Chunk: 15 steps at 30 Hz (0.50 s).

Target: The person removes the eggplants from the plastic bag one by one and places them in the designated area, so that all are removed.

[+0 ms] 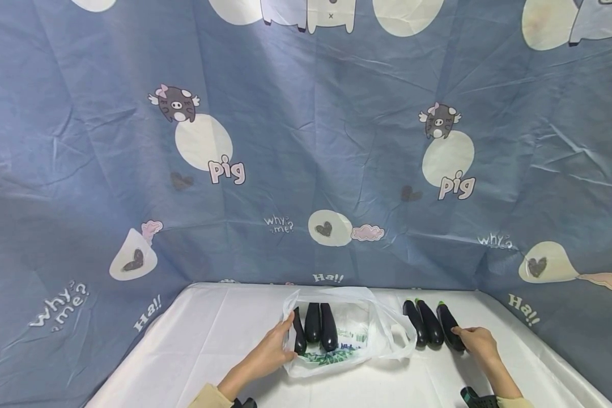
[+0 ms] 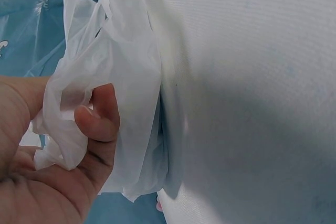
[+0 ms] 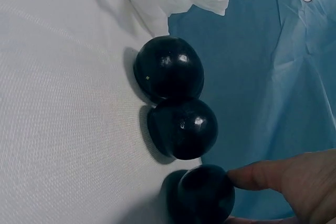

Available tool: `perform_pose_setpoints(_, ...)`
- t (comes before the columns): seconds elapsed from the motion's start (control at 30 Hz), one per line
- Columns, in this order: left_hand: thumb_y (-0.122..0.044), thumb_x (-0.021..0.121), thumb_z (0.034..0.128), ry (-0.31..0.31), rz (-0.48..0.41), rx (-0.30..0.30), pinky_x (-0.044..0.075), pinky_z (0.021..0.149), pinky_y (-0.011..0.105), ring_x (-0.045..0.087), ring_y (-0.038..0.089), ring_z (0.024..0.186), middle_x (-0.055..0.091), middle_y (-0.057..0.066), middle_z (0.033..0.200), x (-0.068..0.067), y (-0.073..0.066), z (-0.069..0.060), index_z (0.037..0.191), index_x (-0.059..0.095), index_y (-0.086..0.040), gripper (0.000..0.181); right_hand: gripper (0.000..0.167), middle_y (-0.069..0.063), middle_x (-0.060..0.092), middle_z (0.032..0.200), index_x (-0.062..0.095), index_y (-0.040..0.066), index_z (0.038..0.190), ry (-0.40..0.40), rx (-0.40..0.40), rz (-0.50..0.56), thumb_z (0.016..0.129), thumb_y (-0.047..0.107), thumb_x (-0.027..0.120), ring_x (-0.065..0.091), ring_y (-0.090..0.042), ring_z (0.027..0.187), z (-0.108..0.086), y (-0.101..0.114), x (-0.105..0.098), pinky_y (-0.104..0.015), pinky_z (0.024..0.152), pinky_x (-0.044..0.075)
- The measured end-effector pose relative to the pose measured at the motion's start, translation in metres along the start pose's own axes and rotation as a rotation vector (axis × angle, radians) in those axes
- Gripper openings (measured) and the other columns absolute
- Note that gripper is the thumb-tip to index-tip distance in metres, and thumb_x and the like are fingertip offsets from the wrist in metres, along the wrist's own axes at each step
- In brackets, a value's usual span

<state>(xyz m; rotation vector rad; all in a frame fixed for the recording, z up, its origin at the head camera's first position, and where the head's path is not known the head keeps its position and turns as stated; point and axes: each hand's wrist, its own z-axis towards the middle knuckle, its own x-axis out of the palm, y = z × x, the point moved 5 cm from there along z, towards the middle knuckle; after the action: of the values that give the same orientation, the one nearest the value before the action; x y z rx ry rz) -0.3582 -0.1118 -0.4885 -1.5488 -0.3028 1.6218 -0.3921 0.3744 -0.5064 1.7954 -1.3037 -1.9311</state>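
A white plastic bag [image 1: 382, 334] lies on its side with its mouth facing the near edge, three dark eggplants [image 1: 328, 328] inside it. My left hand [image 1: 272, 351] grips the left edge of the bag's mouth; in the left wrist view the fingers of that hand [image 2: 68, 150] curl round the thin plastic [image 2: 134, 77]. To the right of the bag lie three more eggplants [image 1: 429, 324] side by side. My right hand [image 1: 479, 345] pinches the near end of the rightmost eggplant [image 1: 450, 326], seen end-on in the right wrist view as a dark round shape [image 3: 207, 195].
The things lie on a table with a white cloth [image 1: 199, 328]. A blue printed curtain [image 1: 285, 141] hangs behind the table and along both its sides. Green and blue print shows on the bag's lower inner side.
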Motion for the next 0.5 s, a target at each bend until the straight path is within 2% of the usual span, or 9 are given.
perform_pose_setpoints(0.23,-0.006,0.072,0.0752,-0.003,-0.011,-0.002,0.028,0.111,0.061,0.03,0.048,0.139,0.029,0.03,0.152,-0.0004,-0.0009,-0.0011,0.149,0.024,0.008,0.089,0.059,-0.035,0.061,0.102,0.055,-0.02,0.116,-0.024,0.036,-0.002,0.088,0.032,0.059,0.057,-0.049,0.102,0.0015,-0.0016,-0.0009,-0.051,0.081,0.053)
perform_pose_setpoints(0.4,-0.006,0.072,0.0749,-0.006,0.002,0.005,0.028,0.111,0.061,0.03,0.048,0.139,0.03,0.03,0.152,-0.0007,-0.0014,-0.0006,0.148,0.024,0.009,0.089,0.061,-0.033,0.063,0.097,0.056,-0.02,0.114,-0.038,0.016,0.005,0.087,0.035,0.059,0.058,-0.049,0.099,0.002,-0.0019,-0.0037,-0.052,0.081,0.052)
perform_pose_setpoints(0.5,-0.006,0.072,0.0748,-0.003,0.007,0.007,0.029,0.111,0.06,0.03,0.047,0.139,0.03,0.03,0.152,-0.0005,-0.0014,-0.0003,0.148,0.024,0.009,0.089,0.064,-0.033,0.064,0.095,0.054,-0.022,0.115,-0.033,-0.003,0.021,0.088,0.036,0.057,0.058,-0.049,0.097,0.0013,-0.0019,-0.0052,-0.056,0.084,0.051)
